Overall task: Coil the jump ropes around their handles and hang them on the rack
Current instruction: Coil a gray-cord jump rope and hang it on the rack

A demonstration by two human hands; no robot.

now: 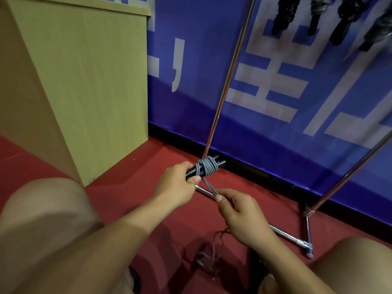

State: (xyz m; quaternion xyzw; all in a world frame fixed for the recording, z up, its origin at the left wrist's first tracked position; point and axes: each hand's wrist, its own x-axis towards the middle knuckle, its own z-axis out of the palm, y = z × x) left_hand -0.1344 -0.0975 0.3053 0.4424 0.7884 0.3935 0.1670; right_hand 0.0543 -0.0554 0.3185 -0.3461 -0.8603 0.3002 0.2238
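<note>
- Head view, the hold: the left hand has its fingers curled round the two black handles, held side by side low over the red floor, just in front of the foot of the rack.
- Head view, the wrap: several turns of the grey rope already sit round the middle of the handles. A doubled strand runs down from them to the right hand, which pinches it between thumb and fingers.
- Head view, the slack: loose rope lies blurred on the floor below the right hand; how much remains cannot be told.
- Head view, the goal: other bundles hang at the top of the rack, up to the right, well apart from the hands.
- Judgement, doing it well: the strand looks taut, and it should be kept so, each new turn laid snug beside the others and not piled on top.
- Judgement, risk: the left thumb sits close to the coil; easing that grip would likely let the turns slide toward the handle ends.
</note>
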